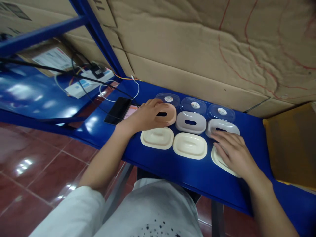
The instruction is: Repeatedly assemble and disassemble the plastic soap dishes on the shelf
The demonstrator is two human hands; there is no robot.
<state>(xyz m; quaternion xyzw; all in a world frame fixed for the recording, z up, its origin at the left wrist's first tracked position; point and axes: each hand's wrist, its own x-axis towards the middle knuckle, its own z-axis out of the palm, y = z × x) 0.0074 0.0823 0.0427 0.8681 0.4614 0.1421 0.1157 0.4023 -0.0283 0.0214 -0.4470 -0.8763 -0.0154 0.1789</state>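
My left hand [149, 115] is closed round the left side of a peach oval box [171, 115] with a slot in its top. A whitish slotted box [191, 126] stands in the middle of the row, untouched. My right hand [232, 149] has its fingers stretched out at the front of another whitish slotted box [228, 125], seemingly touching it. That hand partly hides a cream oval tray [218, 159] below it. Two more cream trays, the left tray [157, 138] and the middle tray [190, 145], lie nearer my body.
Behind the boxes lie clear oval lids [186, 105] with round stickers. A black phone [118, 110] and cables are to the left, beyond them a white power strip [84, 84]. Cardboard [187, 56] walls the blue table's [163, 164] back; a yellow-brown box [291, 144] stands right.
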